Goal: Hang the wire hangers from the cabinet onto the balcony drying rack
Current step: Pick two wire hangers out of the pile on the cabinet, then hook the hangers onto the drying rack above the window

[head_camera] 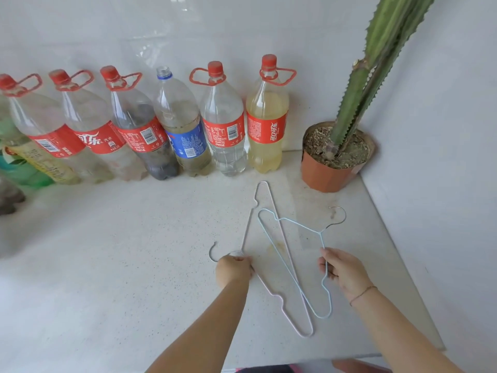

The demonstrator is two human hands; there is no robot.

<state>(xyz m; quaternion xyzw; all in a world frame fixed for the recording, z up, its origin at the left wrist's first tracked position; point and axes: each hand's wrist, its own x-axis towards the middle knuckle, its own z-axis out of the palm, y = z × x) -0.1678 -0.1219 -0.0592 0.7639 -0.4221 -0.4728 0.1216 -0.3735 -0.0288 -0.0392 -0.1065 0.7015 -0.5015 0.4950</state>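
Observation:
Two wire hangers lie crossed on the pale speckled cabinet top (121, 265). The light blue hanger (279, 257) has its metal hook pointing toward the right wall, and my right hand (341, 273) pinches its shoulder wire just below the neck. The pale pink-white hanger (269, 200) stretches from near the bottles down to the front. Its hook curls to the left, beside my left hand (234, 270), which is closed on the wire at the neck. Both hangers rest on the surface.
A row of large plastic bottles (223, 122), most with red labels and caps, stands along the tiled back wall. A tall cactus in an orange pot (330, 173) fills the right corner. A white wall (443, 184) borders the cabinet top on the right.

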